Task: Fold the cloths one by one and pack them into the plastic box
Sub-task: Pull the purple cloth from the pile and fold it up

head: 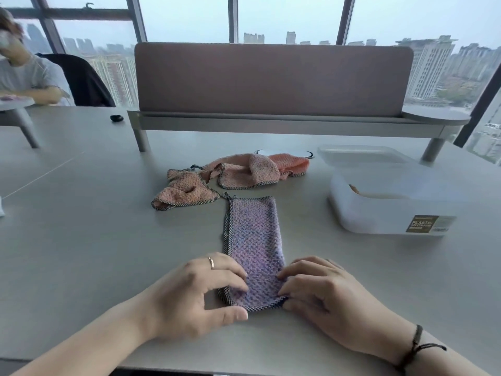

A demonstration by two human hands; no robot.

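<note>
Purple cloth (253,240), half-folded strip: left hand (195,291) and right hand (322,291) pinch its near corners. Next: fold away from fingertips.

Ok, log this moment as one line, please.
stage: folding | purple cloth: long strip | left hand, right hand: pinching near end | pink cloths: unfolded | plastic box: open

Folded cloth (253,240) on the tabletop (95,240) centre front, loose cloths (230,176) behind it, plastic box (390,202) to its right, lid (360,156) behind the box
</note>
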